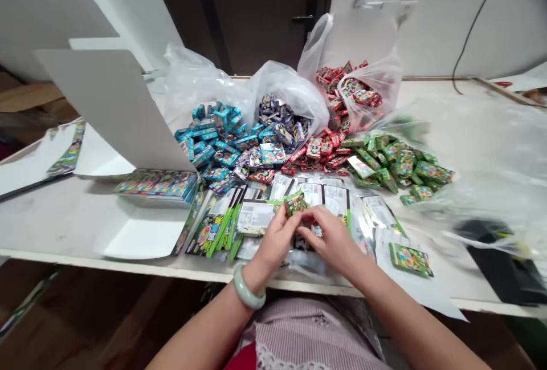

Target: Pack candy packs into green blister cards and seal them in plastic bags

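My left hand point(277, 236), with a pale green bangle on its wrist, is closed on a small green printed packet point(296, 203). My right hand point(331, 238) is just beside it, thumb and fingers curled together near the packet's lower end; what they pinch, if anything, is hidden. Below both hands lie flat clear bags with printed cards point(311, 194) in overlapping rows. A white-and-green printed card point(255, 218) sits by my left fingers. To the right, a single green box point(411, 260) rests on a white sheet point(440, 290).
Behind the hands are heaps of small blue boxes point(217, 136), purple boxes point(280, 119), red boxes point(327, 150) and green boxes point(397, 162), partly in plastic bags point(290, 82). An open white carton point(143, 236) holding a row of boxes stands left. A black object point(499, 261) lies right.
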The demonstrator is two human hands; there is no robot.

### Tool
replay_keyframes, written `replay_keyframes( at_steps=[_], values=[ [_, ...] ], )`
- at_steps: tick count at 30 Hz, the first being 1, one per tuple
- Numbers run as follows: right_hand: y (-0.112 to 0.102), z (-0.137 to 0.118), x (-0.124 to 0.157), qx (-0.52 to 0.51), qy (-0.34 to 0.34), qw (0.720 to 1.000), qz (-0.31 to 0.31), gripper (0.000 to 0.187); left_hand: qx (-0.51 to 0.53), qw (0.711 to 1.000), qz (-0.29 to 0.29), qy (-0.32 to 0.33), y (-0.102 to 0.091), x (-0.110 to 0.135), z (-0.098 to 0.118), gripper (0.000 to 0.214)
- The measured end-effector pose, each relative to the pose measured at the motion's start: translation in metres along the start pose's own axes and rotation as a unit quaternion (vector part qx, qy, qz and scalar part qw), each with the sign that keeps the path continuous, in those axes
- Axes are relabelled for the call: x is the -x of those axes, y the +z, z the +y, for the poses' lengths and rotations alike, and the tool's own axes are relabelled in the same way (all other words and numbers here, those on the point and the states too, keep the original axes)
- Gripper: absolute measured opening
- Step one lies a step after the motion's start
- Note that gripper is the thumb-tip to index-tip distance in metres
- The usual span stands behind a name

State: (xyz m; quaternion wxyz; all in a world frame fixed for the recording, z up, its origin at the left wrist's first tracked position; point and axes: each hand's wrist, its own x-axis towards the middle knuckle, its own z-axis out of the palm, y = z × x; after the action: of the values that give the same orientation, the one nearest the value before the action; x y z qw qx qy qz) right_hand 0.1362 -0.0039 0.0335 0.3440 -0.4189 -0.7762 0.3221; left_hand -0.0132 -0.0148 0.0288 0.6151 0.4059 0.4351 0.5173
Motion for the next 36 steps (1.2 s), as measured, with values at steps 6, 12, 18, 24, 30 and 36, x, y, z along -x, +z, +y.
replay_keyframes(
  at_steps=[6, 12, 18, 24, 30, 36],
  values=[
    [-0.026, 0.011, 0.003, 0.017, -0.053, 0.998, 0.034, 0.020, 0.214, 0.968, -0.050, -0.121, -0.018, 0.008, 0.004, 0.027],
    [-0.025, 0.011, -0.003, 0.041, -0.078, 0.996, 0.006, 0.024, 0.251, 0.957, -0.054, -0.134, -0.019, 0.010, 0.001, 0.023],
    [-0.022, 0.000, 0.000, 0.055, -0.080, 0.995, -0.029, 0.034, 0.243, 0.961, -0.049, -0.120, -0.019, 0.014, 0.003, 0.025],
    [-0.001, -0.008, 0.014, -0.170, 0.146, 0.975, -0.011, 0.038, 0.009, 0.997, -0.012, 0.078, -0.020, 0.019, -0.006, 0.039],
    [0.032, -0.011, 0.020, -0.402, 0.215, 0.890, -0.024, 0.052, -0.364, 0.863, -0.080, 0.341, -0.021, 0.031, -0.016, 0.063],
    [-0.030, 0.015, 0.024, -0.131, 0.117, 0.977, 0.117, 0.065, -0.501, 0.804, -0.126, 0.296, -0.064, 0.016, 0.016, 0.074]
  ],
)
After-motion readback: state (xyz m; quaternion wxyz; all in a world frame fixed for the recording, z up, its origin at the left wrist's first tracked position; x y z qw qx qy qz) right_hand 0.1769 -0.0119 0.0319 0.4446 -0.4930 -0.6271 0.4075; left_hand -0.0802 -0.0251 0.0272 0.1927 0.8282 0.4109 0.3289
